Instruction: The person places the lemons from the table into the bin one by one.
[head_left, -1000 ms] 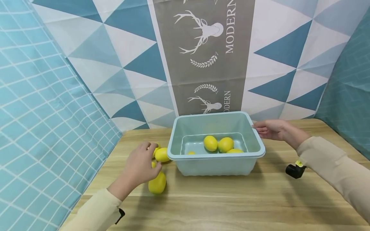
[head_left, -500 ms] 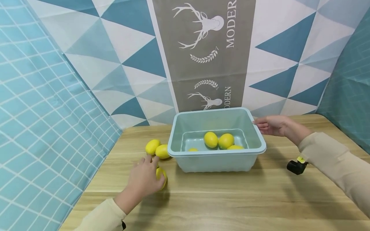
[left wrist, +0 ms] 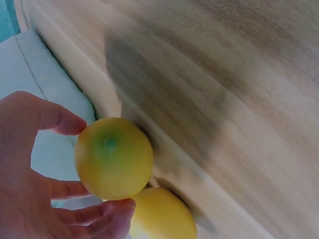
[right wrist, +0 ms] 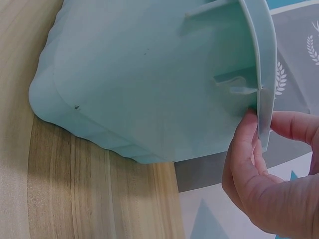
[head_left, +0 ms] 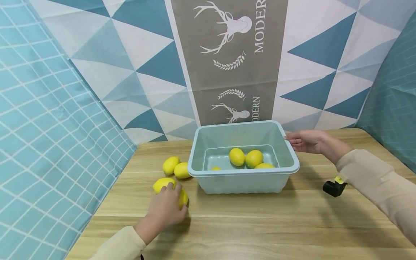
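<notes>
My left hand is around a yellow lemon on the table, left of a pale blue plastic tub. In the left wrist view the thumb and fingertips pinch it from opposite sides. A second lemon lies against the fingers, partly covered by them in the head view. Farther back, two more lemons, one left and one right, lie close together beside the tub. My right hand pinches the tub's right rim, thumb on one side and fingers beneath. Several lemons lie inside the tub.
A wooden table carries everything. A patterned cloth wall stands right behind the tub, and a blue grid cloth borders the left. Near the right sleeve is a small black object with a yellow mark.
My left hand has drawn back from the two far lemons toward the near ones and now grips one. The right hand stays at the rim. The head view has tilted slightly.
</notes>
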Motion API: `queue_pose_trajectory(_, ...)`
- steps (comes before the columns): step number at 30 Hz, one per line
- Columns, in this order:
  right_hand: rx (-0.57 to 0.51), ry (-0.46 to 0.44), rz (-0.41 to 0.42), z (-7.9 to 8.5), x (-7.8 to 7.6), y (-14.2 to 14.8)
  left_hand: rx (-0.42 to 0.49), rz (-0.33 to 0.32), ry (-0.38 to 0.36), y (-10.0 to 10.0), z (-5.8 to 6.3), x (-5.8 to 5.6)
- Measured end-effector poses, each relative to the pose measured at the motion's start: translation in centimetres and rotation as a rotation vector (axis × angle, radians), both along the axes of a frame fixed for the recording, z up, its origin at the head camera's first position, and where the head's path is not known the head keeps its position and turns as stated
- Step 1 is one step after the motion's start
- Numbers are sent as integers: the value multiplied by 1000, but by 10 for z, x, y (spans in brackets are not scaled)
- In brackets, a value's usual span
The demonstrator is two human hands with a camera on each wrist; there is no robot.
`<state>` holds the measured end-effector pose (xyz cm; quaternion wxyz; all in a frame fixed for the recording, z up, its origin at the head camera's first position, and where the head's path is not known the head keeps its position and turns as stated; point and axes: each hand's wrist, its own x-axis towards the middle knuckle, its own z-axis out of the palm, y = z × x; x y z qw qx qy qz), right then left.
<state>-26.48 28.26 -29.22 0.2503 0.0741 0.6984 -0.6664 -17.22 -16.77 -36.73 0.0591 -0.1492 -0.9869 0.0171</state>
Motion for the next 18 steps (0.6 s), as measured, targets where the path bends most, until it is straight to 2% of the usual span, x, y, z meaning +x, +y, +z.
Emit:
queue_pose_trajectory(3,-4,-5,-1,0,0,0,20,-39,10,1,-3,-1)
queue_pose_trajectory(10,-11,-23,-2,0,0,0,5,-141,51,6,-5,-3)
queue_pose_trajectory(18,-10,-18,-5,1,2,-1,10,-165,27,6,-8,-7)
